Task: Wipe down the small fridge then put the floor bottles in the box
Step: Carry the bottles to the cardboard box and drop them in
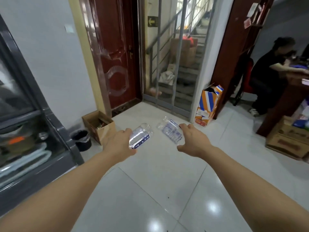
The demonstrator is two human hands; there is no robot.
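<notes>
My left hand (120, 143) grips a clear plastic bottle (141, 135) with a blue and white label, held out above the floor. My right hand (194, 141) grips a second clear bottle (170, 130) of the same kind, its neck tilted up and to the left. An open brown cardboard box (100, 125) stands on the floor by the wall, ahead and to the left of my left hand, with some items inside. The small fridge (30, 124), dark grey with a glass door, fills the left edge of the view.
A black bin (82, 139) with a liner stands between the fridge and the box. A dark red door (115, 56) and a barred gate (173, 64) lie ahead. An orange, blue and white carton (209, 104) stands at the right. A seated person (269, 72) and more cardboard boxes (287, 139) are at far right.
</notes>
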